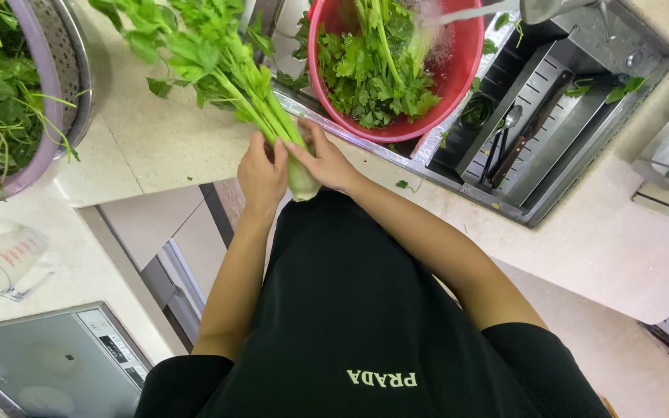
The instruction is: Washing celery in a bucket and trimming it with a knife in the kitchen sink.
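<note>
Celery bunch (226,70) | base between hands; left hand (262,174), right hand (325,162) both gripping it

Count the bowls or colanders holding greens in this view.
2. A red bowl sits in the sink under running water; a purple-rimmed metal colander stands on the counter at far left, partly cut off. More may lie out of frame.

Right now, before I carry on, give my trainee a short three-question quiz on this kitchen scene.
1. True or false: both hands grip the celery bunch near its pale base.
2. Where does the red basin of greens sit? A) in the sink B) on the floor C) on the stove
3. What fills the metal colander on the counter?

Key:
1. True: left hand and right hand hold it.
2. A, in the sink.
3. Leafy greens.
</note>
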